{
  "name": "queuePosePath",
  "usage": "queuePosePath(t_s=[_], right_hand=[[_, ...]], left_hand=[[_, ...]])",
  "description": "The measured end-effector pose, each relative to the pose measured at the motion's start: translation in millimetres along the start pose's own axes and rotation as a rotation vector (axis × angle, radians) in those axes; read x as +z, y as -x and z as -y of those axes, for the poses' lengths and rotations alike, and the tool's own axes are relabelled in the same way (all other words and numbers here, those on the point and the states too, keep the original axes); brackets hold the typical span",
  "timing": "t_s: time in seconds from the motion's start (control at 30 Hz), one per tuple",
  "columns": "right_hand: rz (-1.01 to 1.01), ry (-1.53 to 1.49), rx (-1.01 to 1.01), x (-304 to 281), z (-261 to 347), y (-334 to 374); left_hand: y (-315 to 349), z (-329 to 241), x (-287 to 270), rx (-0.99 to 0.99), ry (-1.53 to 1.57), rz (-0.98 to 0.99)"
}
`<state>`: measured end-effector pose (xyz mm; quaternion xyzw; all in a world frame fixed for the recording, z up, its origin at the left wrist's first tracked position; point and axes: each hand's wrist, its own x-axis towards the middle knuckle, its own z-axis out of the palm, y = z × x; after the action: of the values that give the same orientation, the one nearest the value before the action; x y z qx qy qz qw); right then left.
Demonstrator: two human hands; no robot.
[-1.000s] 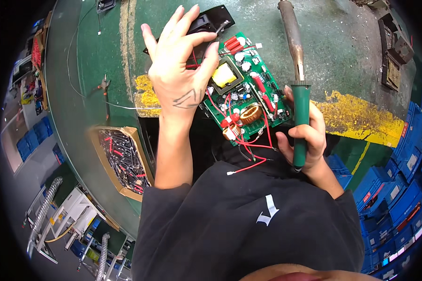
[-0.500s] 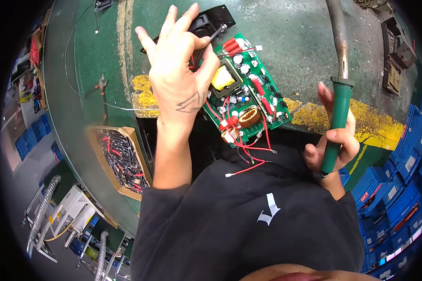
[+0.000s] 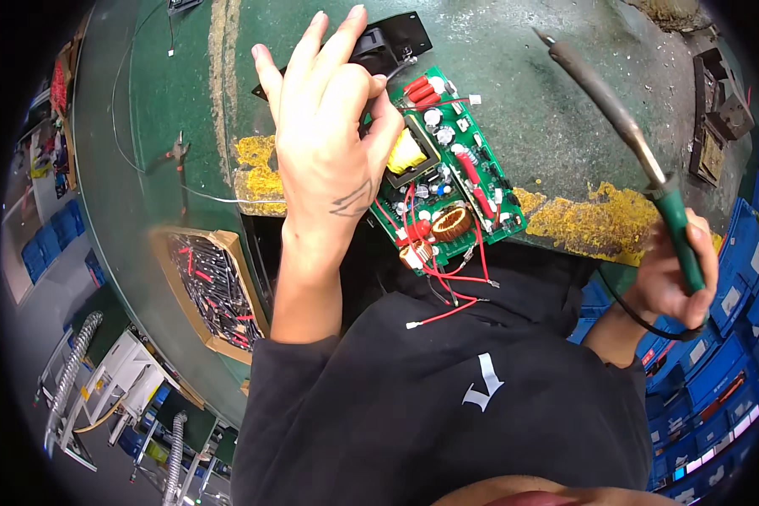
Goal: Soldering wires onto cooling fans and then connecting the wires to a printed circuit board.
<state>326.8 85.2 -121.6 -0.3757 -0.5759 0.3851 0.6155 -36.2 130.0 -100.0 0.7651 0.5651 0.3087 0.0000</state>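
Note:
My left hand is over the upper left part of a green circuit board, thumb and forefinger pinched on a dark wire with a small metal terminal at its tip. The other fingers stretch upward. On the board sit a yellow-wrapped transformer, a copper coil and red-sleeved parts. Loose red wires hang off its near edge. In my right hand, a soldering iron is gripped by its green handle, its tip pointing up and left, apart from the board.
A black panel with a fan lies beyond the board. Pliers and a thin solder-like wire are to the left, above a cardboard box of dark and red pieces. Metal brackets stand at far right, blue bins below.
My right hand has moved right and slightly down, and the soldering iron has tilted so that its tip now shows. My left hand keeps its pinch; the board sits almost as before.

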Motion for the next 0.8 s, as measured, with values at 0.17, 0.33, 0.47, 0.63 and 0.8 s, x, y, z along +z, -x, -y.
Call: queuePosePath(t_s=[0.17, 0.33, 0.47, 0.63, 0.8], right_hand=[[0.046, -0.331, 0.181, -9, -4, -31], [0.138, -0.442, 0.423, 17, -11, -46], [0.041, -0.478, 0.523, 26, -14, -49], [0.092, -0.471, 0.517, 31, -21, -54], [0.045, -0.496, 0.471, 24, -25, -54]], left_hand=[[-1, -1, -1, 0.007, -0.039, 0.011], [-4, -2, -2, 0.007, -0.02, 0.023], [-2, -7, -1, -0.033, -0.075, 0.044], [-5, -17, 1, -0.056, -0.155, 0.081], [-12, -32, -6, -0.059, -0.268, 0.114]])
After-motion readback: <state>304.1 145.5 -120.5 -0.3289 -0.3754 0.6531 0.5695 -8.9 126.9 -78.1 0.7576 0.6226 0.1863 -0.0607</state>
